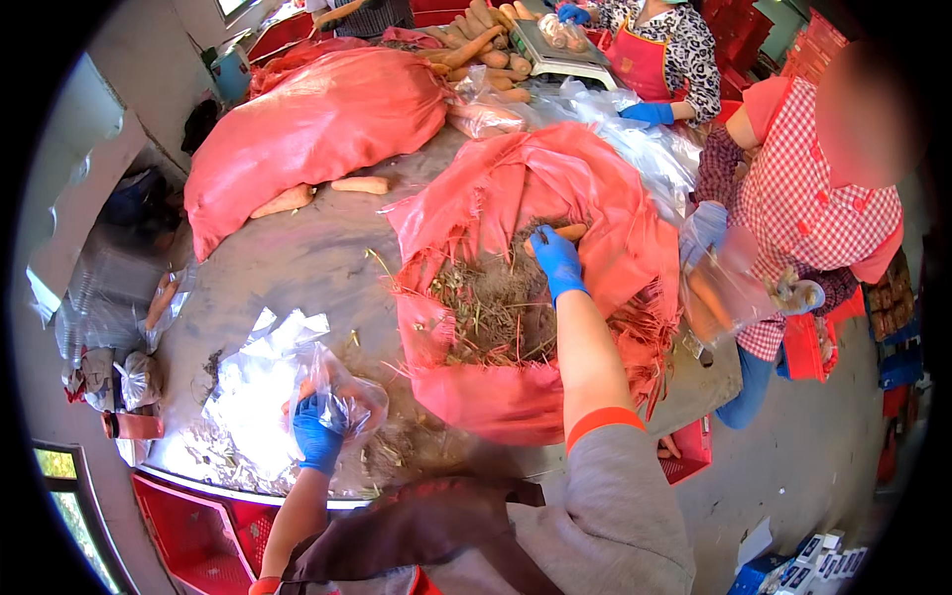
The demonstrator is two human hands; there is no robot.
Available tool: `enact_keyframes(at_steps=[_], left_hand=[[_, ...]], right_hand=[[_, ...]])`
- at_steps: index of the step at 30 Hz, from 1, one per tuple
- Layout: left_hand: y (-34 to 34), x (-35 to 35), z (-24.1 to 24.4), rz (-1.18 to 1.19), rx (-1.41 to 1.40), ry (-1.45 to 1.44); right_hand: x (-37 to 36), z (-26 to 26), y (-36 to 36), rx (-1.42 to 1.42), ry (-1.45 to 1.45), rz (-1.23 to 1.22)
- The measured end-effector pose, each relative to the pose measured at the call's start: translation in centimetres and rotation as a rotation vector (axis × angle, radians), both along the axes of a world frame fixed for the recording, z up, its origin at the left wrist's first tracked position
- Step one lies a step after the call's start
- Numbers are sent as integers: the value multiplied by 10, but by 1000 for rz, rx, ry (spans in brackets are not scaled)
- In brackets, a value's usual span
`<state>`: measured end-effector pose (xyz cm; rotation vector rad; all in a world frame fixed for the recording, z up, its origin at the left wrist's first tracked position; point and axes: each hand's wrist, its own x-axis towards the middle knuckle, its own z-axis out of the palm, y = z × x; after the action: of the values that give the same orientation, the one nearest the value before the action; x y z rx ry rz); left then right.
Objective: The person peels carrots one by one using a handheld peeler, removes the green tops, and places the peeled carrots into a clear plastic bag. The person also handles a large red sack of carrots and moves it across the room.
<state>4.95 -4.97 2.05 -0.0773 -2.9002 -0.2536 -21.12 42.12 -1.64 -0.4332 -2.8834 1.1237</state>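
My right hand (558, 260), in a blue glove, grips a carrot (571, 232) inside an opened red woven sack (483, 398). Around it in the sack lie soil and dry plant bits (498, 312). My left hand (318, 431), also gloved in blue, holds a clear plastic bag (364, 401) near the table's front edge; orange carrot shows through the film. Beneath and behind that bag is a pile of clear plastic bags (249, 394), bright with glare. The fingers of my left hand are partly hidden by the film.
A full red sack (320, 119) lies at the back left, two loose carrots (361, 185) beside it. Carrots are heaped by a weighing scale (558, 52) at the back. A co-worker (818, 178) at right holds a bagged carrot (710, 297); others stand behind. A red crate (193, 528) sits below the table.
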Motion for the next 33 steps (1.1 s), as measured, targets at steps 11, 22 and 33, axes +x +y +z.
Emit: enact_keyframes(at_steps=[11, 22, 33], left_hand=[[-2, 10, 11, -39, 80, -41], [-20, 3, 5, -7, 970, -81], [85, 8, 123, -824, 923, -108]], right_hand=[[123, 101, -69, -1023, -9, -165], [262, 112, -123, -1581, -143, -113], [308, 177, -225, -1570, -504, -227]])
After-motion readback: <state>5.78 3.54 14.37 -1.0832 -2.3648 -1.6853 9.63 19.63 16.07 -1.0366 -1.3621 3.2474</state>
